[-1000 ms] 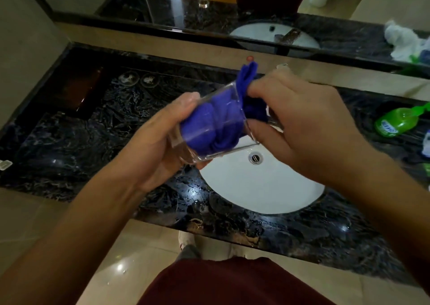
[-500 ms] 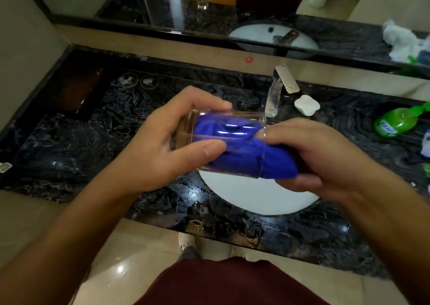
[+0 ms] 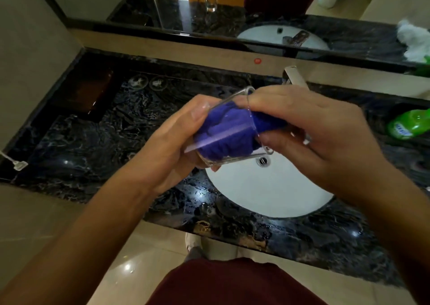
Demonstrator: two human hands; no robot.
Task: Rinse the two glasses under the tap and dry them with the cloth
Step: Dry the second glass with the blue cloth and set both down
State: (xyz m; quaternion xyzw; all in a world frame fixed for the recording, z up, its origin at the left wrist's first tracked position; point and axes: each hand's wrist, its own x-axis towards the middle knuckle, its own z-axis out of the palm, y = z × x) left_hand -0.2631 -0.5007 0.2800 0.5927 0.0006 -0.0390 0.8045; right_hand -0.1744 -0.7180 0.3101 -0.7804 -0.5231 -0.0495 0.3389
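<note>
My left hand (image 3: 172, 146) grips a clear glass (image 3: 232, 158) by its base, tilted on its side above the white sink (image 3: 267, 193). A blue cloth (image 3: 223, 130) is stuffed inside the glass. My right hand (image 3: 314, 132) pinches the cloth at the glass's mouth, fingers on the rim. The tap (image 3: 294, 75) shows just behind my right hand, mostly hidden. Only in the mirror do I see a second glass (image 3: 210, 1); it is not visible on the counter itself.
The dark marble counter (image 3: 93, 142) surrounds the sink, with water drops near its front edge. A green bottle (image 3: 409, 123) lies at the right. Two round wet marks (image 3: 149, 82) sit at the back left. White cloth (image 3: 414, 39) appears in the mirror.
Both hands have turned the glass and cloth: the glass went from level to tilted, mouth up and right. My right hand now covers the tap and the white soap.
</note>
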